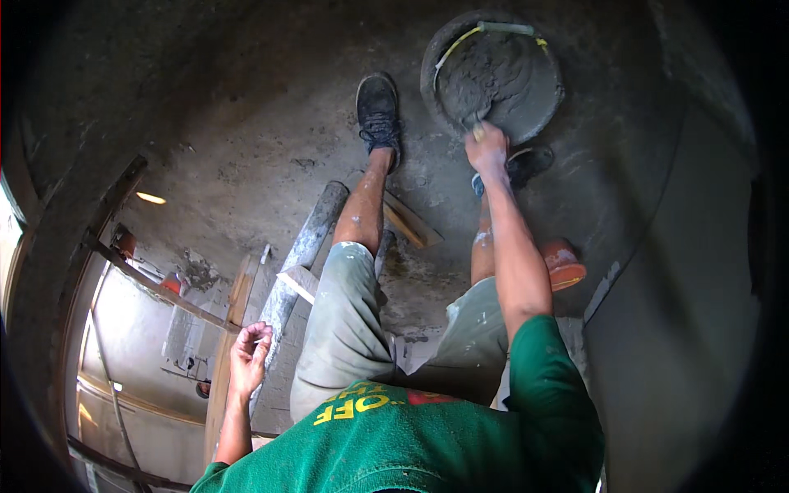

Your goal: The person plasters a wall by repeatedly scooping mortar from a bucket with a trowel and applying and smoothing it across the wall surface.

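Note:
My right hand (488, 150) is closed round the handle of a trowel (478, 131) at the near rim of a round bucket (432, 76). Its blade is mostly hidden in wet grey mortar (498, 80). The bucket's bail handle (503, 28), with a pale grip, lies along the far side. Low at the left, my left hand (250, 355) is raised with loosely bent fingers and holds nothing I can see. It is nearest a wooden board (239, 296) and a long mortar-smeared pole (304, 238).
An orange container (564, 264) lies by my right leg. Between my legs a piece of wood (413, 223) rests on the rough concrete floor (271, 123). Wooden bars (156, 287) stand at the left, and a smooth grey wall (666, 361) rises at the right.

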Tool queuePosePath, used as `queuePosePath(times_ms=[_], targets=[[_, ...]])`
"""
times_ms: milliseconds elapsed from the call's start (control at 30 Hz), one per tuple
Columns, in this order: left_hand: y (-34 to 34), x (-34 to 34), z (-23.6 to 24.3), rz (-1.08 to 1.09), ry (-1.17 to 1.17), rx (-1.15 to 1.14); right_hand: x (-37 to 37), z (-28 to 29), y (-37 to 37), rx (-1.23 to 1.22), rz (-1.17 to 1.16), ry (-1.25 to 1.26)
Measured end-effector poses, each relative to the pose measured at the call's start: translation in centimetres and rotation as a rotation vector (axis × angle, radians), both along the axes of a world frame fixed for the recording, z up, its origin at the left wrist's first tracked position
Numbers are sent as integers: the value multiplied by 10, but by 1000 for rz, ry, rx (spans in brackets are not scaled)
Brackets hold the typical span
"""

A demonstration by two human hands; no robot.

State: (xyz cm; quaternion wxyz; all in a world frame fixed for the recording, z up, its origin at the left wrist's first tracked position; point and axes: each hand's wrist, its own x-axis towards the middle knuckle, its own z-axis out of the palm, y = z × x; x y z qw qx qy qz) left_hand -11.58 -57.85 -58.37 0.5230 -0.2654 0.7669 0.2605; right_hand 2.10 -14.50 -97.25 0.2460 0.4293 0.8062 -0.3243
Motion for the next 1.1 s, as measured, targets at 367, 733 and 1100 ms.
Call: queuePosePath(times_ms=[367, 733, 1100], targets=[[26, -9, 22, 79, 86, 81, 19, 87, 30, 128, -330, 548], [138, -13, 52, -269, 468, 495, 39, 612, 146, 306, 69, 512], [92, 38, 13, -278, 565, 227, 53, 948, 391, -441, -301, 294]])
